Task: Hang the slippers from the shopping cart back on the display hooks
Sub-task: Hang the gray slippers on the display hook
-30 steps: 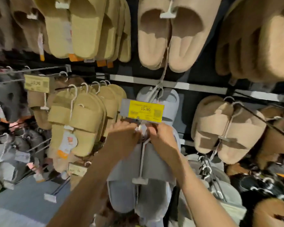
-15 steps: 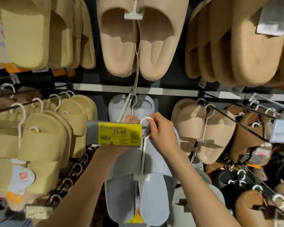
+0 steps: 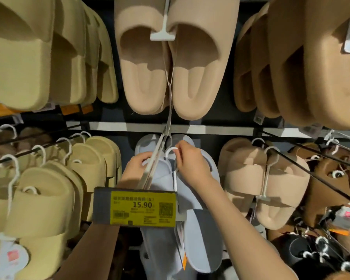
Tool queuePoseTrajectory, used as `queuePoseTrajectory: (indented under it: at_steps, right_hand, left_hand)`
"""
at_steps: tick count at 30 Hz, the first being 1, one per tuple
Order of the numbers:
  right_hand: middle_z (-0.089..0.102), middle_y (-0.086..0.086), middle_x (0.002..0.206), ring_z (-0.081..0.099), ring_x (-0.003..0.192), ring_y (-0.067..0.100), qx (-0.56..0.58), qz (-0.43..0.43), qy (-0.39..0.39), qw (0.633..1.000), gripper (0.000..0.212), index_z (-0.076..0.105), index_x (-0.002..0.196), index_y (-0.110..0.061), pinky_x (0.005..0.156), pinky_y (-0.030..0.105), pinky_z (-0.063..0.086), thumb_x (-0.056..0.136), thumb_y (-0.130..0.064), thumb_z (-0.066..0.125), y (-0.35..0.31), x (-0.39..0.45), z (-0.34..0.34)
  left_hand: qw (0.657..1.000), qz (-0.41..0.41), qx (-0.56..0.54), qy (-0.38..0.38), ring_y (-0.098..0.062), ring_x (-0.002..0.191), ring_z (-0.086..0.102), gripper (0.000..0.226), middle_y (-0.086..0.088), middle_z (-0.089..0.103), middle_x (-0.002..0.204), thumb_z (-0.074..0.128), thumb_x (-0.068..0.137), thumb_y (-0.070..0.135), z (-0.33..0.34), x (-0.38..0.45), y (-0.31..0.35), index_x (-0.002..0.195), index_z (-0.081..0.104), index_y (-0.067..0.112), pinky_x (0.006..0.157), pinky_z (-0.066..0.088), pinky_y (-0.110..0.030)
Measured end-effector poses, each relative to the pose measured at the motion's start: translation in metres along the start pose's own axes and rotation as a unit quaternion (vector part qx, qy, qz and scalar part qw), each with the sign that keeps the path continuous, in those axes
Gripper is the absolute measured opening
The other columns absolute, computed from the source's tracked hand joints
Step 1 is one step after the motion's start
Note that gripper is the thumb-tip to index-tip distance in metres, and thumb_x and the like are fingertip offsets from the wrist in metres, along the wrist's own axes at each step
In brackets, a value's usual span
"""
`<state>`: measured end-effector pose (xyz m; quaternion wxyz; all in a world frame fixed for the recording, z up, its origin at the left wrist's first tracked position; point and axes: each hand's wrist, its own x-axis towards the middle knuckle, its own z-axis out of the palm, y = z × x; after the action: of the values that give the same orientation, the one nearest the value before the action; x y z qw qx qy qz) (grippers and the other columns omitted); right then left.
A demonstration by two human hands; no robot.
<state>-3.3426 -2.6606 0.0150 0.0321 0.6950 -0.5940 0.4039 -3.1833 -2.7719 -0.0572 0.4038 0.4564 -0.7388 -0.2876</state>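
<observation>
- Hanging grey slippers (image 3: 198, 229): right hand (image 3: 192, 164) grip pinches white hanger hook (image 3: 171, 151); left hand (image 3: 136, 165) grip holds display hook (image 3: 153, 168).
- Next, likely: seat hook on the rod, release.

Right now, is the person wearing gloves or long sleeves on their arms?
No. Both arms are bare as far as the picture shows, with no sleeves in view. The left hand and the right hand have no gloves, and I can see no rings, watch or bracelet on either wrist.
</observation>
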Motion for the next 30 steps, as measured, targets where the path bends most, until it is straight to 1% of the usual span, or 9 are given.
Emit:
queuePoseTrajectory:
  at_steps: [2,4,6,8,11,15,21,26,30]
  right_hand:
    - [0.063,0.012,0.086,0.059,0.075,0.026,-0.006,-0.005,0.002,1.0,0.018,0.056,0.096,-0.005,0.063,0.035,0.047,0.097,-0.015,0.041,0.001,0.013,0.005]
    - [0.064,0.013,0.089,0.061,0.079,0.027,-0.018,-0.012,0.008,1.0,0.018,0.058,0.097,-0.004,0.067,0.035,0.049,0.096,-0.014,0.043,0.003,0.028,0.008]
    - [0.064,0.014,0.089,0.061,0.079,0.029,-0.031,-0.016,0.005,0.999,0.018,0.057,0.096,-0.005,0.066,0.033,0.048,0.096,-0.016,0.043,0.004,0.04,0.012]
    - [0.062,0.012,0.084,0.056,0.073,0.026,-0.016,-0.012,0.006,1.0,0.017,0.055,0.095,-0.007,0.062,0.028,0.038,0.096,-0.017,0.042,0.007,0.047,0.017]
    - [0.056,0.006,0.08,0.055,0.075,0.027,-0.009,0.006,0.003,1.0,0.017,0.055,0.095,-0.008,0.062,0.025,0.031,0.096,-0.019,0.043,0.013,0.054,0.025]
    - [0.066,0.014,0.091,0.06,0.088,0.032,-0.024,0.003,-0.027,0.999,0.023,0.06,0.098,-0.01,0.068,0.032,0.041,0.096,-0.027,0.046,0.019,0.06,0.042]
    - [0.063,0.0,0.073,0.062,0.068,0.022,0.14,0.082,-0.035,0.986,0.021,0.063,0.087,-0.013,0.07,0.042,0.055,0.094,-0.02,0.044,0.027,0.058,0.053]
    - [0.067,0.01,0.077,0.061,0.071,0.026,0.078,0.057,-0.045,0.994,0.022,0.066,0.085,-0.012,0.072,0.038,0.051,0.092,-0.019,0.046,0.032,0.057,0.049]
    - [0.069,0.011,0.094,0.062,0.087,0.028,0.013,0.057,-0.043,0.997,0.024,0.067,0.101,-0.011,0.075,0.037,0.051,0.094,-0.022,0.046,0.023,0.045,0.032]
  left_hand:
    - [1.0,-0.005,-0.007,0.027,-0.026,0.1,0.064,0.034,-0.004,0.068,0.108,0.059,0.086,0.009,-0.007,0.002,0.01,0.109,0.064,0.034,0.09,0.052,-0.044]
    - [0.999,-0.008,-0.027,0.036,-0.027,0.1,0.063,0.037,-0.007,0.067,0.107,0.062,0.082,0.005,-0.017,0.001,0.027,0.105,0.066,0.034,0.091,0.051,-0.045]
    - [0.999,-0.001,-0.023,0.041,-0.021,0.103,0.061,0.04,-0.005,0.066,0.11,0.064,0.08,0.0,-0.022,0.003,0.037,0.107,0.066,0.029,0.096,0.047,-0.039]
    - [0.999,0.012,-0.01,0.047,-0.018,0.108,0.058,0.039,-0.006,0.063,0.115,0.062,0.081,-0.003,-0.024,0.009,0.037,0.109,0.065,0.023,0.099,0.042,-0.032]
    - [0.998,-0.003,0.024,0.062,-0.013,0.107,0.053,0.039,-0.003,0.059,0.119,0.06,0.083,-0.002,-0.02,0.016,0.035,0.116,0.062,0.02,0.092,0.035,-0.023]
    - [0.995,-0.011,0.07,0.076,-0.019,0.113,0.052,0.038,-0.005,0.057,0.123,0.06,0.085,0.002,-0.02,0.021,0.027,0.12,0.06,0.018,0.094,0.037,-0.025]
    - [0.99,-0.02,0.126,0.067,-0.025,0.118,0.048,0.038,-0.007,0.054,0.126,0.049,0.09,0.004,-0.02,0.027,0.021,0.122,0.058,0.021,0.104,0.037,-0.04]
    - [0.984,-0.022,0.158,0.084,-0.025,0.119,0.047,0.04,-0.004,0.051,0.131,0.047,0.09,0.004,-0.014,0.027,0.027,0.123,0.057,0.025,0.103,0.038,-0.041]
    - [0.972,-0.003,0.204,0.118,-0.027,0.12,0.048,0.044,-0.008,0.048,0.135,0.048,0.088,0.005,-0.009,0.019,0.042,0.128,0.054,0.023,0.104,0.038,-0.042]
